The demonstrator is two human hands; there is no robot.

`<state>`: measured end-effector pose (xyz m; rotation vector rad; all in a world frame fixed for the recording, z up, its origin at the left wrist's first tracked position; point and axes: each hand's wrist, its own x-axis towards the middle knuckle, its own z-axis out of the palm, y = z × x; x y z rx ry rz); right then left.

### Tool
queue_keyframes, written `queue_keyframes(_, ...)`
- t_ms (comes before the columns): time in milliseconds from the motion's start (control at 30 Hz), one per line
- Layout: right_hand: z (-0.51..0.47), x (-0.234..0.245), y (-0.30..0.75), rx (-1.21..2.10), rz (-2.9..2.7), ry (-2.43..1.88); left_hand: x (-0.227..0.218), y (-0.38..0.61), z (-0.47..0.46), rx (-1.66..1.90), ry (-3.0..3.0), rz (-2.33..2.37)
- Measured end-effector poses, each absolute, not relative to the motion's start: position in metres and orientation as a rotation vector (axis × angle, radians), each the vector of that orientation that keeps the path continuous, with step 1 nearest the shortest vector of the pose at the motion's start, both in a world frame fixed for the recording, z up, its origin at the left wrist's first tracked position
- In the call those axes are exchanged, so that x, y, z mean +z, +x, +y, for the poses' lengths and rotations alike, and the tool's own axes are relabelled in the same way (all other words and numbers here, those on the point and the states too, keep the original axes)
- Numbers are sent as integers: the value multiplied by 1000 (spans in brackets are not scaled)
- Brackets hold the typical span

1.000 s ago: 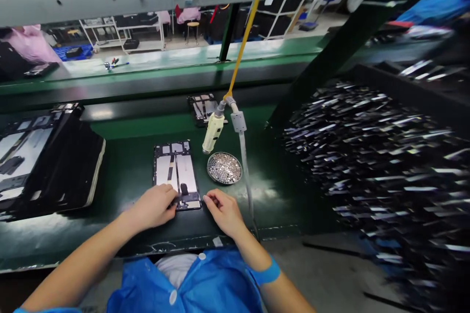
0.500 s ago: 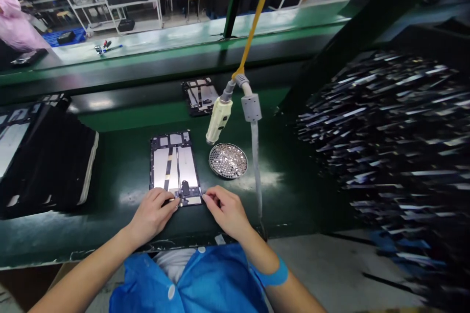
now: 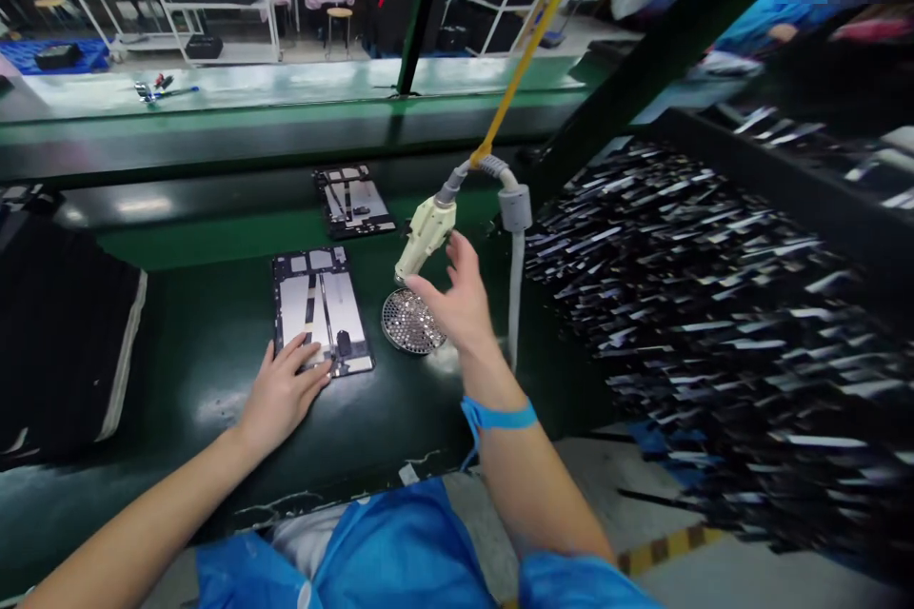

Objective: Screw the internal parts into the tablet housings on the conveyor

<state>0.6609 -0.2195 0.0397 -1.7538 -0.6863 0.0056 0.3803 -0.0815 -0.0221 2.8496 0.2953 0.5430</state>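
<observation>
On the green bench lies a tablet housing (image 3: 335, 300) with a silvery plate and dark ribbon cables, its inside facing up. My left hand (image 3: 280, 392) rests on its lower left corner, fingers spread and laid on the edge. A pale electric screwdriver (image 3: 427, 230) hangs tilted from a yellow cord, tip down. Close at its right side is my right hand (image 3: 461, 300), thumb and fingers apart; whether it touches the tool I cannot tell. Below the tip sits a round holed dish (image 3: 408, 324) with many small shiny pieces, partly covered by my right hand.
A second tablet housing (image 3: 353, 200) lies farther back. At left stands a tall dark stack (image 3: 68, 333) of parts. Rows of dark, shiny-edged parts (image 3: 678, 324) fill the right side. A grey cable (image 3: 515, 295) hangs beside the screwdriver, near a dark slanted post (image 3: 606, 105).
My right hand has left the housing's lower right corner and risen to the screwdriver. My left hand stays at the housing, its fingers now flatter. The view has swung to the right.
</observation>
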Motion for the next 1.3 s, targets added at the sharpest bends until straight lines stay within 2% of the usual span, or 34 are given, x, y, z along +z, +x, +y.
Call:
queue_keyframes(133,-161,59,671,97,-689,-1453,-21,404,-72,583,2825,348)
queue_keyframes(233,-158,58,661,114,-657,-1368,-22,404,-73,576,2818,298)
queue_keyframes(433,-187,39,636,-29,-702,-1373,-20,400,-71,522,2776,273)
queue_keyframes(767,-183,34,642,-189,-682,-1451,-13,399,-71,472,2719,276)
queue_keyframes(1300,-184,33,636,-150,-700,-1403,-11,398,-69,441,2709,270)
